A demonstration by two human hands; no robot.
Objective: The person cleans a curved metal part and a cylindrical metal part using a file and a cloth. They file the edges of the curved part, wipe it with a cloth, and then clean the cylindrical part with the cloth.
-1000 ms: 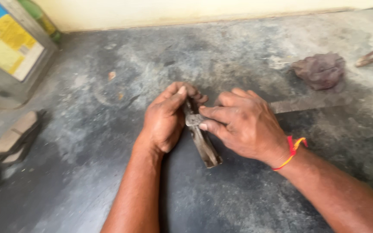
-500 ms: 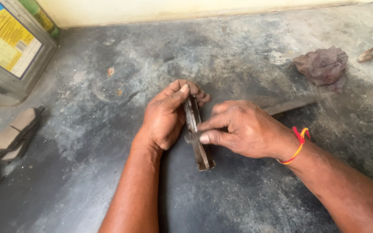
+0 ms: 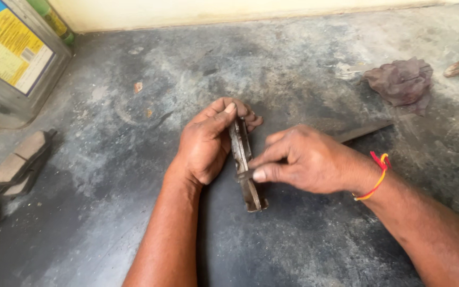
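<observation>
Brake pad (image 3: pixel 245 167), a narrow, grimy metal piece, is stood on its edge at the middle of the dark concrete floor (image 3: pixel 134 212), its long side running from near to far. It is gripped at its far half by the left hand (image 3: pixel 205 146), whose fingers are curled closed around it with the thumb laid along its top. The right hand (image 3: pixel 306 159) is closed around a long flat file (image 3: pixel 359 131), whose blade is seen sticking out to the far right behind the hand; the thumb and forefinger are pinched against the pad's side near its middle. A red and yellow thread (image 3: pixel 378 175) is worn on the right wrist. A crumpled dark rag (image 3: pixel 399 79) is seen at the far right, well apart from the hands. A square metal tin (image 3: pixel 6 64) with a blue and yellow label is placed at the far left, and more worn brake pads (image 3: pixel 17 170) are stacked at the left edge.
</observation>
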